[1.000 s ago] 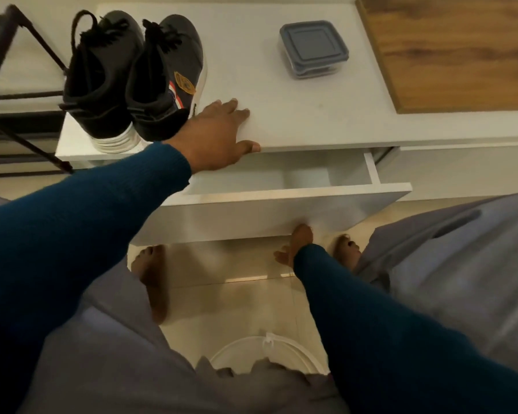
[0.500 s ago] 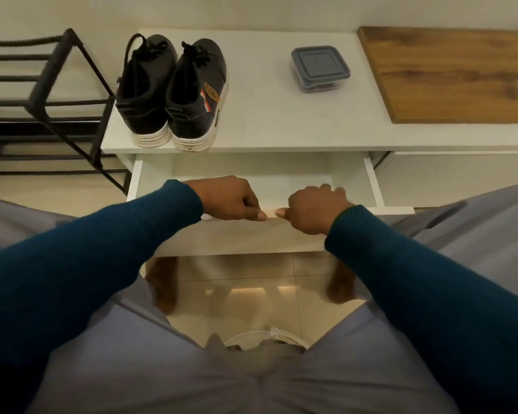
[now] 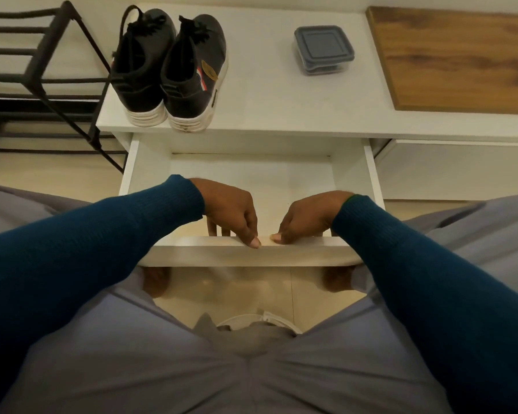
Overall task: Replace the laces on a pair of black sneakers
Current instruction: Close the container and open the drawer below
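Two black sneakers with white soles stand side by side on the left end of the white cabinet top (image 3: 266,94), heels toward me: the left sneaker (image 3: 141,67) and the right sneaker (image 3: 195,73), which has a striped tag. Both carry black laces. Below them a white drawer (image 3: 251,249) is pulled far out and looks empty inside. My left hand (image 3: 231,210) and my right hand (image 3: 305,216) grip the top edge of the drawer front, fingers inside, thumbs on the rim, close together at its middle.
A clear square container with a grey lid (image 3: 323,49) stands on the cabinet top right of the sneakers. A wooden panel (image 3: 461,55) covers the top's right part. A black metal rack (image 3: 42,76) stands left of the cabinet. My knees flank the drawer over the tiled floor.
My left hand left the cabinet top and my right hand came up from under the drawer front; both took hold of its top edge. The drawer has slid further out toward me.
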Action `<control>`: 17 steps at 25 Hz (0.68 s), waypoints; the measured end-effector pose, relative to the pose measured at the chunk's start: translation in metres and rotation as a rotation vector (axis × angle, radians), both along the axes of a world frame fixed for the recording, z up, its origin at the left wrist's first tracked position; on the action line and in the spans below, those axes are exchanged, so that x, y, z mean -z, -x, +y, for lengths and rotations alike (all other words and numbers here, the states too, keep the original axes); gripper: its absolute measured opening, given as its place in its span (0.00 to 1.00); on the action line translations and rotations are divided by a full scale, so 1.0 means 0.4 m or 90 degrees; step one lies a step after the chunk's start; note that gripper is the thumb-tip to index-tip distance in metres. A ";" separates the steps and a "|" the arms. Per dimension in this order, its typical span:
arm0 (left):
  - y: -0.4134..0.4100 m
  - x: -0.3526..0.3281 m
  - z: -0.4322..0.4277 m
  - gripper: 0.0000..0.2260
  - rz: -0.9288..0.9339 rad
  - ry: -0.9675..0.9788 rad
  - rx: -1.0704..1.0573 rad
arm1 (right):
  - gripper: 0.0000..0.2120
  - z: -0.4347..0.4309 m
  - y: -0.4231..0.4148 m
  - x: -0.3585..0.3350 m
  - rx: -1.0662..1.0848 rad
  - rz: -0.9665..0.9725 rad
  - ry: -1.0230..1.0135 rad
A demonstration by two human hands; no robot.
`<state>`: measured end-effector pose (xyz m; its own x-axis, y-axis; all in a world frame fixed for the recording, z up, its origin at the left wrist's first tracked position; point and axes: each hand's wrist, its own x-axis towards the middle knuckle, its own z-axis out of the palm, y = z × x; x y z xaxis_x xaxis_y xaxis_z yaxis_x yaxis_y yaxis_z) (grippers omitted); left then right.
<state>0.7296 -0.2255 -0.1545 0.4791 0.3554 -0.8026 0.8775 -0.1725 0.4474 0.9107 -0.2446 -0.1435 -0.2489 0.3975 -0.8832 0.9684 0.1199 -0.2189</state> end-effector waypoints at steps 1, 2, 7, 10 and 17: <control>-0.003 -0.006 -0.002 0.16 0.012 0.014 0.010 | 0.26 0.005 -0.003 -0.004 0.002 -0.003 0.032; -0.003 -0.015 0.003 0.16 0.019 0.016 0.021 | 0.26 0.017 -0.009 -0.008 0.012 -0.006 0.053; -0.010 -0.064 0.205 0.16 -0.164 -0.654 -0.110 | 0.16 0.240 -0.070 -0.049 0.331 0.186 -0.526; -0.026 -0.027 0.312 0.25 -0.040 -0.690 -0.148 | 0.19 0.433 -0.096 -0.081 0.426 0.198 -0.814; -0.034 0.095 0.335 0.24 -0.015 -0.791 -0.155 | 0.44 0.682 -0.099 -0.015 0.352 -0.047 -0.654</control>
<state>0.7432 -0.0914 -0.1925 0.3051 0.9415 0.1430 0.9396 -0.3221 0.1161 0.9504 0.0283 -0.1375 0.2203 0.9715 -0.0877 0.9502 -0.2340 -0.2056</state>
